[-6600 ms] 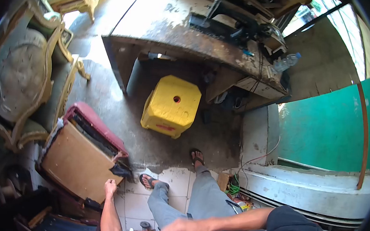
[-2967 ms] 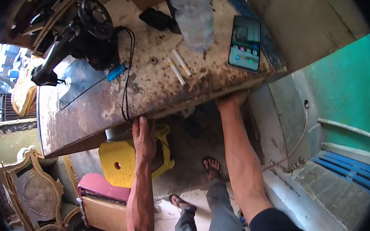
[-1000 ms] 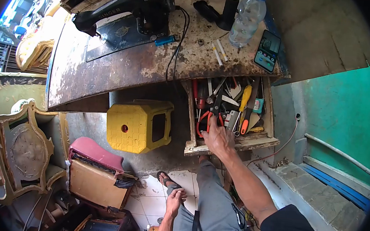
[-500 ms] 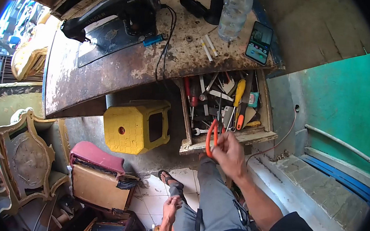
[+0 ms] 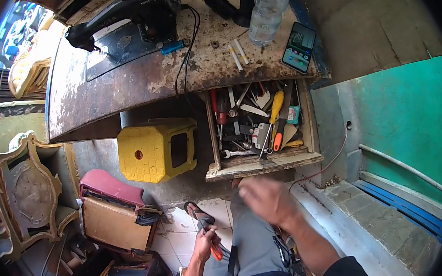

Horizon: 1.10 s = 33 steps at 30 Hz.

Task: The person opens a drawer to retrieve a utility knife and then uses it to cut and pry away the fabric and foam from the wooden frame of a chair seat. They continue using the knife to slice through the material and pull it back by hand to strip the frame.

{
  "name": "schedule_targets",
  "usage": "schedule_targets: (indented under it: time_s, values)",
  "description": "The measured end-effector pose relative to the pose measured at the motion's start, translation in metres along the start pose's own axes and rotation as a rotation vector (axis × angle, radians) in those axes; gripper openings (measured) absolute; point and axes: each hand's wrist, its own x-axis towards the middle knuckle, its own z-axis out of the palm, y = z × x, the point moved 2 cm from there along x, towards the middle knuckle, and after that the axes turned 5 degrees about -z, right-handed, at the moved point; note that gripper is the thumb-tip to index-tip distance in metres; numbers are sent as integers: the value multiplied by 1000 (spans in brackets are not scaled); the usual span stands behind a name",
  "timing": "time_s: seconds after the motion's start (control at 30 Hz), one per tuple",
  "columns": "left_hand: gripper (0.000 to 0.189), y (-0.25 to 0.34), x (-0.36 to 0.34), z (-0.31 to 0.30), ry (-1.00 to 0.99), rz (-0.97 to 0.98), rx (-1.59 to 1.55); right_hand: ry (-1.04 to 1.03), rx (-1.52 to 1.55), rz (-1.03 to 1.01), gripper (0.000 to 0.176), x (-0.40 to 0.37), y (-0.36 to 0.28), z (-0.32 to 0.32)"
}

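Black machine (image 5: pixel 129 12) reads "SINGER"; left grip (image 5: pixel 204 243) closed round orange-handled scissors (image 5: pixel 216 250); right grip (image 5: pixel 266 197) loosely open, empty.

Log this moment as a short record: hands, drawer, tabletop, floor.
Left hand: gripping an orange-handled tool
Right hand: blurred, near the drawer front; no tool visible in it
Drawer: pulled open, tools inside
Tabletop: sewing machine, bottle, phone, two cigarettes
Floor: yellow stool, left of the drawer in view

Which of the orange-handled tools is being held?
The slim tool in the person's left hand; the other orange-handled one, a long-bladed tool, lies in the open drawer.
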Motion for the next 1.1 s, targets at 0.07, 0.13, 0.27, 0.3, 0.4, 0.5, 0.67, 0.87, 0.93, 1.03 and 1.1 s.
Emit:
schedule_targets:
  time_s: [0.07,0.13,0.27,0.3,0.4,0.5,0.67,0.87,0.93,1.03,1.1]
  values:
    - [15,-51,20,-43,209,-20,269,148,-122,113,19,23,24,-35]
    - [15,-90,11,-67,323,-96,398,240,-168,130,19,25,43,-54]
    - [16,-108,7,-86,353,-133,276,262,-90,336,19,12,72,-54]
    - [16,-105,8,-86,390,-126,261,241,-119,325,17,7,77,-47]
    - [19,-73,10,-55,273,-49,230,238,-327,177,11,4,87,-11]
    - [24,-43,7,-9,210,6,269,411,-488,38,8,2,98,15]
    - [23,-41,2,24,114,3,278,451,-520,56,7,2,99,18]
    - [30,-13,63,-35,382,152,271,484,-523,6,9,3,97,18]
    - [54,56,90,-66,632,208,705,488,-544,9,10,5,98,19]
    - [45,165,110,-88,908,498,884,486,-550,0,10,4,97,21]
    - [42,232,111,-88,1090,538,1038,509,-570,2,10,5,99,22]
